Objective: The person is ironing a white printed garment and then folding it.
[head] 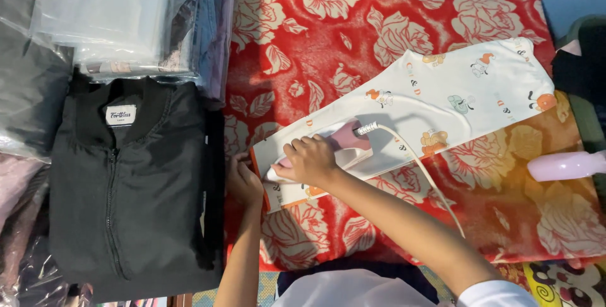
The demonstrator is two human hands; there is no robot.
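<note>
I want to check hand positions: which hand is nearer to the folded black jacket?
Left. The left hand rests at the garment's orange hem, just beside the black jacket. The right hand grips the iron, farther away.

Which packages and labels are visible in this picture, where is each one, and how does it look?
Neck label: inside the collar of the black jacket, left; small white rectangle with dark print.
Plastic bags: top left, above the jacket; clear, stacked, holding folded clothes.
Plastic bag: far left edge; clear, over dark cloth.
</note>
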